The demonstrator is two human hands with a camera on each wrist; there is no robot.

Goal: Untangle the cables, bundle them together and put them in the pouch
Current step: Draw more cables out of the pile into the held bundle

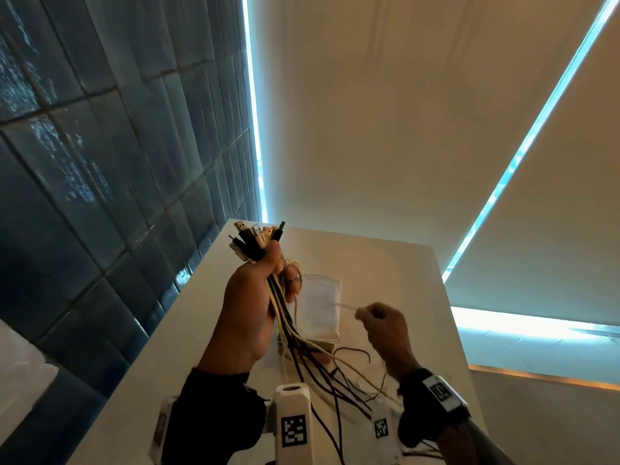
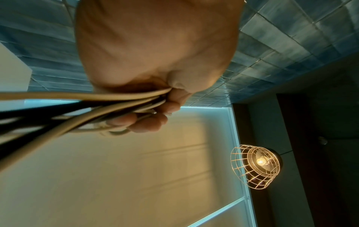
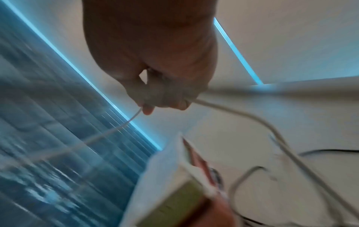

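Left hand (image 1: 250, 297) raised above white table (image 1: 396, 273), fist wrapped round a bundle of black and cream cables (image 1: 285, 325), plug ends fanned out above the thumb. Right hand (image 1: 385, 325) pinches one thin white cable (image 3: 233, 112). Pouch (image 1: 320, 307) lies flat on the table between the hands.

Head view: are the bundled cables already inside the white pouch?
No, the left hand grips the black and cream cables above the table while the white pouch lies flat on it.
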